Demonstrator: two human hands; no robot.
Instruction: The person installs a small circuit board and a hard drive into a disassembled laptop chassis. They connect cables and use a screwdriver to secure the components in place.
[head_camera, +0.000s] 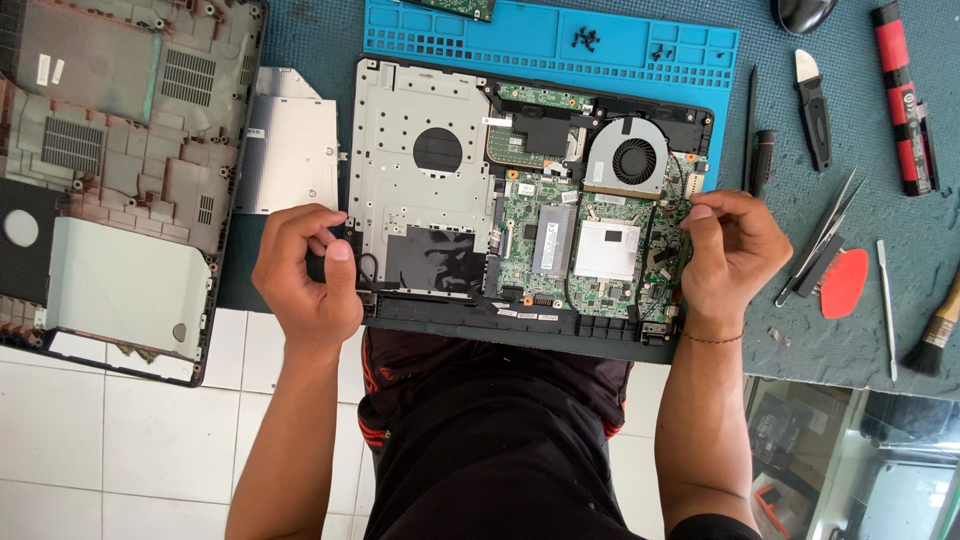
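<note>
An opened laptop chassis lies before me with its green motherboard, round cooling fan and silver metal plate exposed. My left hand grips the chassis at its left front corner, thumb pressed on the edge. At the right edge of the board, my right hand has its fingertips pinched together by a thin black cable; what is held there is too small to make out.
A removed bottom cover and a silver optical drive lie left. A blue mat with small screws sits behind. Right of the laptop are a screwdriver, tweezers, a red pick, spudgers, a brush and a red-black tool.
</note>
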